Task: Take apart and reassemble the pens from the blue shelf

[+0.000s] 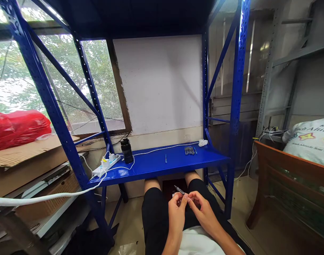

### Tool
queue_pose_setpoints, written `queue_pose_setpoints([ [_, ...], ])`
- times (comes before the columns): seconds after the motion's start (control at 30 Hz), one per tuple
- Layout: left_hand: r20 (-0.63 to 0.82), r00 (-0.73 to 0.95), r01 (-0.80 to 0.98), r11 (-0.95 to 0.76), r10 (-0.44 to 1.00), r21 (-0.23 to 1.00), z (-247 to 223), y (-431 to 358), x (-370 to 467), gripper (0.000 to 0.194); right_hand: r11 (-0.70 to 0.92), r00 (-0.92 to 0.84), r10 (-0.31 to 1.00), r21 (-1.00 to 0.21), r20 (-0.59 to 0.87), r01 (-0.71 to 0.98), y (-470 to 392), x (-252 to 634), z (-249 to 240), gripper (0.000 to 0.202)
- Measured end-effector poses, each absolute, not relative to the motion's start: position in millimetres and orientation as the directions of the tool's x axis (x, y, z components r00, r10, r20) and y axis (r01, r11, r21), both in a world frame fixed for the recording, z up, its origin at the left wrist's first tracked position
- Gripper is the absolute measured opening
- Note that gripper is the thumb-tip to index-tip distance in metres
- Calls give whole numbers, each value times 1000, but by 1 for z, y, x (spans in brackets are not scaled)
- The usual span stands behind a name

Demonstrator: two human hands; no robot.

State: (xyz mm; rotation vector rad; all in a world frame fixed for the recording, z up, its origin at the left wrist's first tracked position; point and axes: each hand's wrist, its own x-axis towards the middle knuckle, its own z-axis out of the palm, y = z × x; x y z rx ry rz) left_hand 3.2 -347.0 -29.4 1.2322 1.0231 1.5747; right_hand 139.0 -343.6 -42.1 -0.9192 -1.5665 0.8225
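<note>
On the near side of the counter (148, 163), the left hand (177, 211) pinches a pen (179, 190), probably light, stiff and smooth, best held by its middle, while whether the right hand (201, 206) also grips it, I cannot tell.

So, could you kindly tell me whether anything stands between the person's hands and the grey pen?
Nothing visible does: the left hand has the pen at its fingertips, and the right hand is close beside. The blue table lies beyond, not between.
</note>
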Motion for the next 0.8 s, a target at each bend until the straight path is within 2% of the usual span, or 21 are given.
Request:
queue_pose_setpoints([
  [0.1, 269, -231, -121, -302, 935, 946, -32, -345, 0, 51, 462, -116, 886, -868, 448, 181, -344, 138, -46, 38],
  [0.23, 230, -398, -181, -321, 888, 929, -30, -344, -7, 55, 460, -133, 887, -865, 441, 202, -345, 138, -48, 34],
  [0.33, 205, -458, -207, -328, 865, 922, -27, -346, -10, 54, 463, -127, 886, -860, 445, 217, -346, 138, -48, 33],
  [0.47, 233, -406, -182, -328, 884, 927, -25, -347, -9, 53, 462, -131, 887, -860, 443, 218, -347, 138, -45, 34],
  [0.67, 323, -325, -51, -357, 889, 933, -23, -351, -3, 49, 465, -164, 884, -862, 438, 201, -349, 139, -41, 37],
  [0.8, 362, -201, -31, -375, 910, 926, -24, -353, 1, 41, 470, -146, 881, -871, 451, 144, -351, 139, -41, 38],
])
